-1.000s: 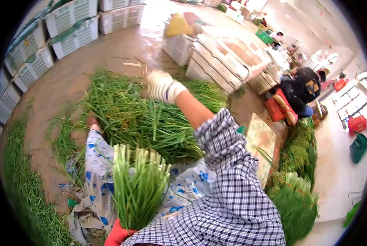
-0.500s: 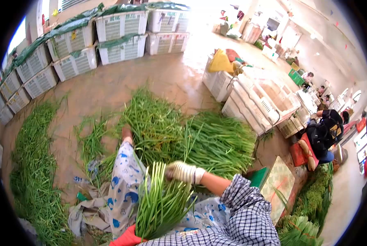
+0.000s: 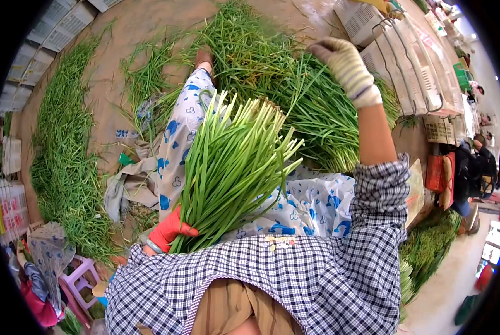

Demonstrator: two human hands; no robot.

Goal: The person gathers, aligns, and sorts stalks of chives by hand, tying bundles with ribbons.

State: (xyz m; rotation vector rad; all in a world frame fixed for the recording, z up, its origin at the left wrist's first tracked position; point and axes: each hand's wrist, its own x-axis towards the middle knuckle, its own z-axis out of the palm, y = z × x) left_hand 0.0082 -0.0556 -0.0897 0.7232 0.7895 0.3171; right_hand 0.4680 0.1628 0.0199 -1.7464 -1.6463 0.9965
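Observation:
My left hand (image 3: pixel 171 229), in a red glove, is closed around the lower leafy part of a bunch of chives (image 3: pixel 233 162). The bunch leans over my lap, its pale stalk ends pointing up and fanning apart. Out to the right, my right hand (image 3: pixel 344 70) wears a striped cream glove and is raised over a large pile of chives (image 3: pixel 328 111). Its fingers are loosely bent, with nothing visible in them. A patterned plastic apron (image 3: pixel 177 139) covers my legs.
Loose greens (image 3: pixel 66 167) lie in a long strip on the left floor. White plastic crates (image 3: pixel 400 67) stand at upper right, and more crates (image 3: pixel 60 25) at upper left. A purple stool (image 3: pixel 81 276) and a person's sleeve (image 3: pixel 35 279) are at lower left. A grey cloth (image 3: pixel 133 184) lies near my leg.
The view has tilted down. My right hand has moved from the stalk ends of the bunch out to the right, above the pile. My left hand still grips the chives.

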